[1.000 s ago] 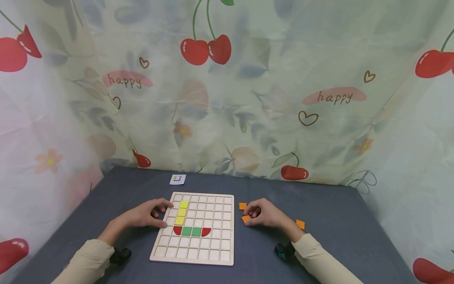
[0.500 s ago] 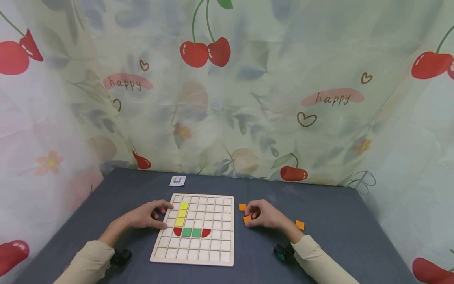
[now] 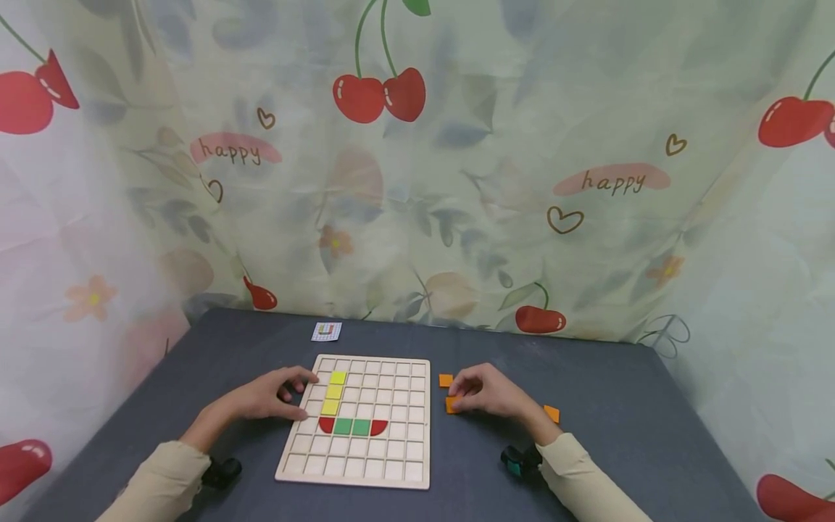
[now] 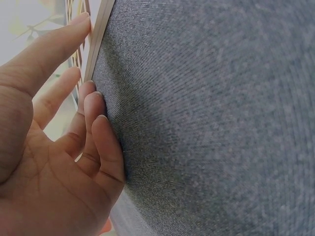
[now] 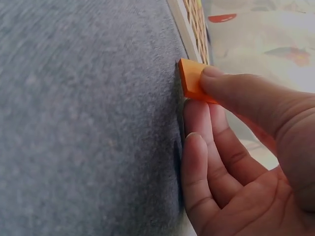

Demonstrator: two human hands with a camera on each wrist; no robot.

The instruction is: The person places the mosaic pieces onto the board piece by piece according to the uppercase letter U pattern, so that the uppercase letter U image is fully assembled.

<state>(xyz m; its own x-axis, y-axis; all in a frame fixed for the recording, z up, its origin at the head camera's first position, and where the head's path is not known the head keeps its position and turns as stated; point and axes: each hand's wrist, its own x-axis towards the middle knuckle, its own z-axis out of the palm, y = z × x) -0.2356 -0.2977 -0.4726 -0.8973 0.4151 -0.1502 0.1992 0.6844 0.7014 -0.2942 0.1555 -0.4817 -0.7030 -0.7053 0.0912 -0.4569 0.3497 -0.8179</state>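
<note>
In the head view a wooden grid board (image 3: pixel 352 483) lies mid-table. It carries several yellow squares (image 3: pixel 333 392) in a column, with two green squares (image 3: pixel 361 427) between two red quarter-round pieces (image 3: pixel 378 428) below. My left hand (image 3: pixel 264 395) rests at the board's left edge, index finger and thumb extended onto the rim; its other fingers curve loosely in the left wrist view. Right of the board, my right hand (image 3: pixel 489 391) pinches an orange square tile (image 5: pixel 193 81), thumb on its face and fingers behind it. That tile is close to the table.
Another orange tile (image 3: pixel 446 380) lies just behind the held one. Beside the right wrist is a further orange tile (image 3: pixel 551 414). A small printed pattern card (image 3: pixel 327 331) lies at the back of the dark table (image 3: pixel 620 435). A cherry-print curtain (image 3: pixel 417 217) encloses the sides and back.
The held orange tile has turned slightly, and my right thumb and fingers now cover more of it. The left hand and the pieces on the board have stayed put.
</note>
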